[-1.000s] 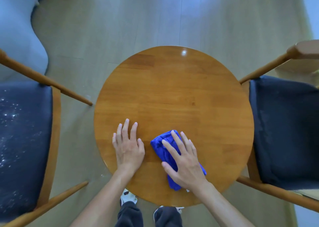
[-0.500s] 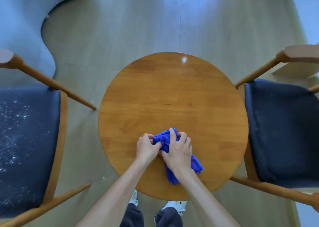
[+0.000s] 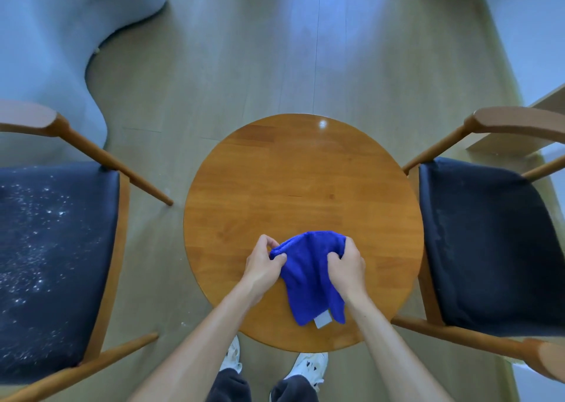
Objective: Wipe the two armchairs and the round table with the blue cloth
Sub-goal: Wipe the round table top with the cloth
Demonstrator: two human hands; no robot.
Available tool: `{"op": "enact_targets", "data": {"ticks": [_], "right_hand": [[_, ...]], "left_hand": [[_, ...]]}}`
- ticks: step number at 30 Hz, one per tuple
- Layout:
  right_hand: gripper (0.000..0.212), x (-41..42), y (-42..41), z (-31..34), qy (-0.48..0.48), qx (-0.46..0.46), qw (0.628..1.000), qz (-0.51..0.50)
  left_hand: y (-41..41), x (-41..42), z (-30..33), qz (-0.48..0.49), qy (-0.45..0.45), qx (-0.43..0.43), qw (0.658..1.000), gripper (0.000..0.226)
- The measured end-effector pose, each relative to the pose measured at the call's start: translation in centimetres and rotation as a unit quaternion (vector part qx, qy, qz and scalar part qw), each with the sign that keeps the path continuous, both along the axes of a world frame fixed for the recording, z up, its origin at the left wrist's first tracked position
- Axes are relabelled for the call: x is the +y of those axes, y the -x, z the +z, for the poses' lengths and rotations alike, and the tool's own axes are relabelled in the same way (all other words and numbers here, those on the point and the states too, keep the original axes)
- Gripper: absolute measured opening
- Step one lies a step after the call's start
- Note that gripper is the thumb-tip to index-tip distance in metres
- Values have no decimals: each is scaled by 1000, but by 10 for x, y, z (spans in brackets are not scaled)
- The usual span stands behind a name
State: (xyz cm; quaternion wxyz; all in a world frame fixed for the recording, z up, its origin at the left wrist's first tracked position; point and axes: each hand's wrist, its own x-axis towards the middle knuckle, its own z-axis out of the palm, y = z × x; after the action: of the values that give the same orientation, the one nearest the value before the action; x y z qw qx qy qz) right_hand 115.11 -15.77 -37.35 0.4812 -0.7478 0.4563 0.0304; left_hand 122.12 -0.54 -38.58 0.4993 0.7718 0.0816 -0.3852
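A round wooden table (image 3: 302, 187) stands on the pale plank floor (image 3: 244, 65). On its near part the blue cloth (image 3: 308, 273) appears to rest, tag end nearest.

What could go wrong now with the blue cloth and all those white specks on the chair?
1. Both hands, left hand and right hand, grip the blue cloth bunched up; wiping that way might miss spots on the round table.
2. The left armchair seat is covered in white specks; wiping could sweep them onto the floor.
3. The specks might stick to the cloth and smear onto the right armchair.
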Motion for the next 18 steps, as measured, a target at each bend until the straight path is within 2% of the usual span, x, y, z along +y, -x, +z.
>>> {"op": "enact_targets", "data": {"ticks": [4, 7, 10, 13, 15, 18], "right_hand": [[25, -9, 0, 41, -29, -34, 999, 1], [35, -5, -3, 81, -40, -78, 995, 38], [45, 6, -11, 124, -34, -116, 987, 102], [63, 23, -25, 164, -19, -108, 974, 200], [60, 34, -32, 186, -4, -100, 965, 243], [39, 49, -37, 216, 2, -100, 960, 261]], "left_hand": [[-26, 25, 39, -17, 22, -32, 999, 12], [-53, 48, 82, -83, 56, -69, 993, 21], [-76, 67, 128, -175, 52, -131, 974, 33], [-93, 80, 173, -244, 38, -183, 952, 44], [-99, 88, 202, -267, 41, -202, 941, 43], [-107, 99, 239, -289, 38, -229, 929, 38]]}}
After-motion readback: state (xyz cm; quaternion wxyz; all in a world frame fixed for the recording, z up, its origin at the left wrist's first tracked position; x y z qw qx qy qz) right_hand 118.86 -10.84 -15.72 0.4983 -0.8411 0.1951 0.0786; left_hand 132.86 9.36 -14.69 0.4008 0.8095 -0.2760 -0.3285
